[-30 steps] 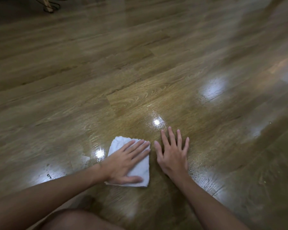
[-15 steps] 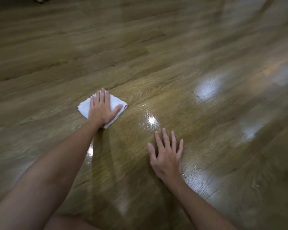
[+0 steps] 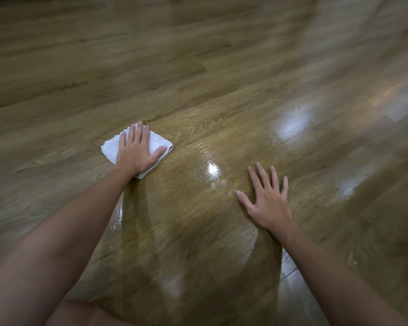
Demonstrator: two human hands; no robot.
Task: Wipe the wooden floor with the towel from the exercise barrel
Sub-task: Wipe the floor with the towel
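Head view: the left hand (image 3: 137,152) lies flat on the towel (image 3: 159,143), fingers straight and close together, thumb spread toward the towel's right corner — the grip is open and pressing, not curled round the cloth. The towel sits directly beneath that palm and fingers, so the relation that matters for the coming stroke is simple: the cloth is under the grip, and only its left and right corners show beyond the hand. It lies as a folded diamond, its long axis running across the fingers, left to right. The right hand (image 3: 267,200) is well apart from the towel, flat on the wooden floor (image 3: 233,95) with fingers splayed, open and holding nothing; it looks to be bracing the body. The left hand is plainly the nearer one, already on the cloth.

The towel is white, soft terry, thick at its folded edges. The floor is smooth plank with visible grain, glossy — a wet-looking sheen and bright light reflections lie between the two hands and beyond the right one.
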